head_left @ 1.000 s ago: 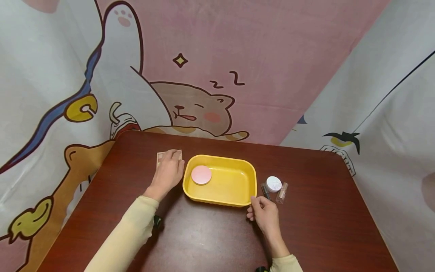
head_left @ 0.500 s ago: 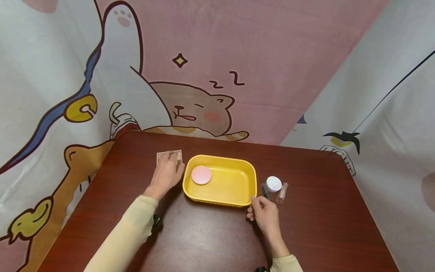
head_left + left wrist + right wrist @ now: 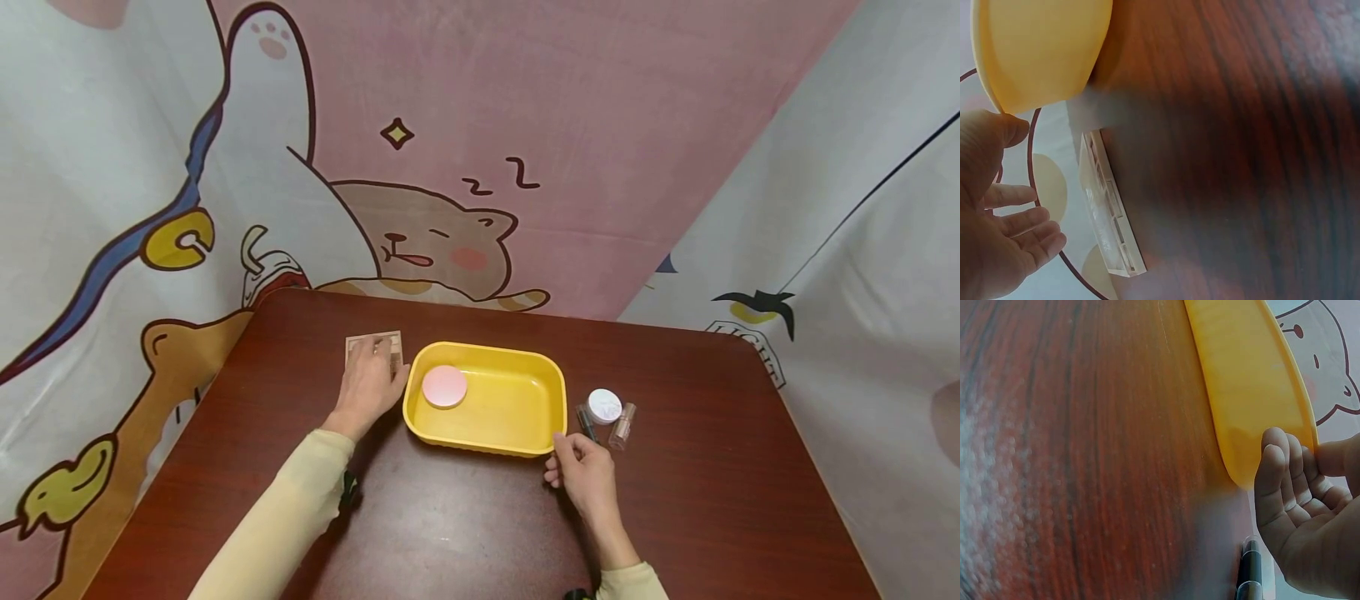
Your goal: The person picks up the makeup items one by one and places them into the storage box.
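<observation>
My left hand (image 3: 369,382) is over a flat, pale-pink eyeshadow palette (image 3: 388,340) on the table, left of a yellow plastic tub (image 3: 487,444). In the left wrist view the fingers are loosely bent and hold nothing, with a gap between them and the palette (image 3: 1105,212). The thumb is near the tub's rim there. At the tub's near right corner, my right hand (image 3: 587,475) pinches the rim. The right wrist view has its thumb over the rim and its fingers against the outer wall of the tub (image 3: 1254,381). A round pink compact (image 3: 445,387) lies inside the tub, at its left end.
Right of the tub, a round white compact (image 3: 604,406) lies between a dark slim tube (image 3: 587,423) and a clear-capped pinkish tube (image 3: 622,426). The dark-red wooden table (image 3: 450,533) meets a cartoon-printed cloth (image 3: 585,208) at its back edge.
The left hand has shifted slightly over the palette, its fingers drawing back a little so more of the palette's far part shows. The right hand, tub and other items have stayed put.
</observation>
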`<state>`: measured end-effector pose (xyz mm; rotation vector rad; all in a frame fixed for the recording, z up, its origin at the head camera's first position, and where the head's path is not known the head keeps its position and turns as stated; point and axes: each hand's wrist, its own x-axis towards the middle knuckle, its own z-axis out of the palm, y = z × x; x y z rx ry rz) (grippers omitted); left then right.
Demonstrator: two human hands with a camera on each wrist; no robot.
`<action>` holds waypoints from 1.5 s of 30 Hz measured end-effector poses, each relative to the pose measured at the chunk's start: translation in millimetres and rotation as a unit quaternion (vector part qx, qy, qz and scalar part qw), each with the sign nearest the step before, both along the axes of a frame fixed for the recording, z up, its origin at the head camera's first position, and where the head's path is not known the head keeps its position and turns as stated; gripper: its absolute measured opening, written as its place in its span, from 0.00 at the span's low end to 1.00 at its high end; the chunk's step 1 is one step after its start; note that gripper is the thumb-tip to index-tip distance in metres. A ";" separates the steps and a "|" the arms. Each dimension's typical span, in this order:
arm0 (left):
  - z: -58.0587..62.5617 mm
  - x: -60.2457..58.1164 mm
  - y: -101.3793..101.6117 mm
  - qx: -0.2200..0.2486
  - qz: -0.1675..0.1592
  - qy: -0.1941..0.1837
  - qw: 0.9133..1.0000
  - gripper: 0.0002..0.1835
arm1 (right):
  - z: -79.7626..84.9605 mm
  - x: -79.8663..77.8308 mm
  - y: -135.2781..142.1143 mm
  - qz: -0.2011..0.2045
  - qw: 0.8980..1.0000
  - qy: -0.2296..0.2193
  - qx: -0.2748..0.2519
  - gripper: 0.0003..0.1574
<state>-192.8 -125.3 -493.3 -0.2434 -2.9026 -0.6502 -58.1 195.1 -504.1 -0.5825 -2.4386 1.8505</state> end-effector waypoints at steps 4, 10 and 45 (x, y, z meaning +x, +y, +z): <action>-2.1 -1.7 -0.9 -0.011 0.007 -0.010 1.000 0.30 | 0.7 0.3 -0.6 0.000 1.000 0.004 -0.009 0.21; -8.3 -5.4 -4.2 -0.028 0.018 -0.024 0.999 0.32 | 1.1 0.6 -0.9 -0.002 1.000 0.007 -0.017 0.21; -18.7 -11.0 -6.9 -0.092 0.129 -0.118 0.980 0.56 | 0.6 1.6 -1.5 -0.006 1.000 0.010 -0.004 0.21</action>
